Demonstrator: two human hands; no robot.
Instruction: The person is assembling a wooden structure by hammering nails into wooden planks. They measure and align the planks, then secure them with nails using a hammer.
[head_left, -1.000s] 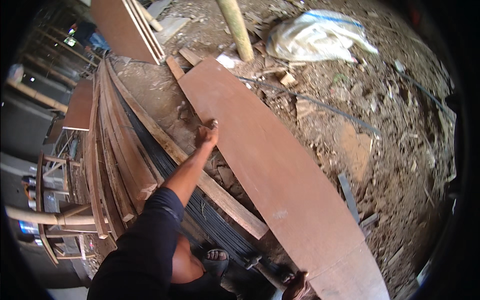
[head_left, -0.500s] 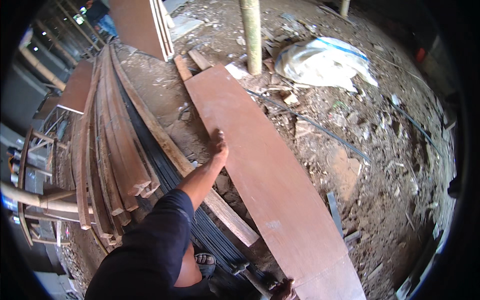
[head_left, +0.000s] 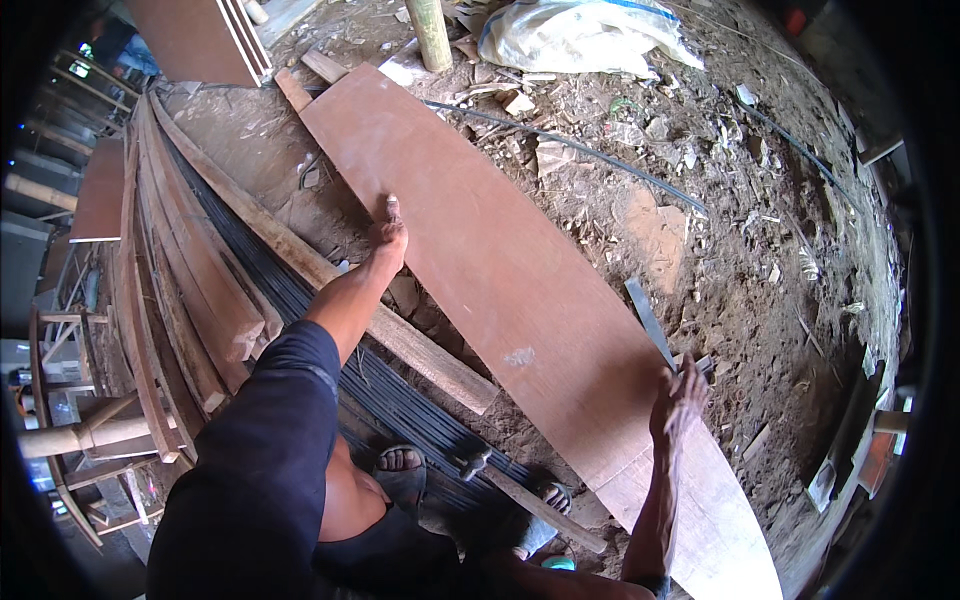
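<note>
Two bare hands at one brown board [head_left: 500,270]. Left hand [head_left: 388,238] at the board's left edge, thumb up along the edge; its fingers are hidden, so whether it pinches cannot be told. Right hand [head_left: 678,402] over the right edge, fingers extended and a little apart, closed on nothing visible; contact unclear.

Board: long, running from upper left to lower right above the dirt; whether its left edge is raised cannot be told. Pale smudge on its face, seam across its near end. Step in hand, as judged: steadying or positioning the board. Any further shift would seem to call for a firm right-hand hold matching the left.

Near the right hand, a grey strip [head_left: 650,322]. Left of the board: a beam [head_left: 430,365], then black rods [head_left: 395,415]; hammer [head_left: 535,505] by the sandalled feet. Farther: planks [head_left: 190,250], blue-striped white sack [head_left: 590,38].

Brands, labels, writing: none legible.
</note>
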